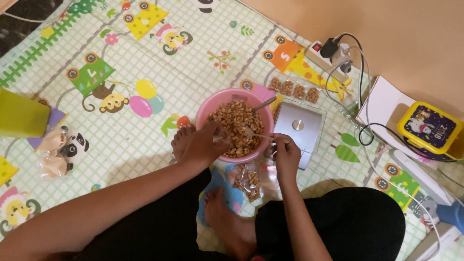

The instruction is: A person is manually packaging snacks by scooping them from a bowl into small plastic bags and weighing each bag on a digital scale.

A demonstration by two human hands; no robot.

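A pink bowl (235, 98) heaped with brown snack pieces (237, 123) stood on the patterned play mat (145, 130) in front of the seated person. The left hand (203, 144) reached over the bowl's near rim, fingers pinching a small clear bag (221, 136) at the pile. The right hand (286, 151) gripped a spoon (253, 134) dipping into the pieces. Just below the bowl lay a filled clear bag (247, 180); beside it sat a silver kitchen scale (297, 128), with a row of packed bags (294, 89) beyond. A yellow square tin (430, 129) rested at the right.
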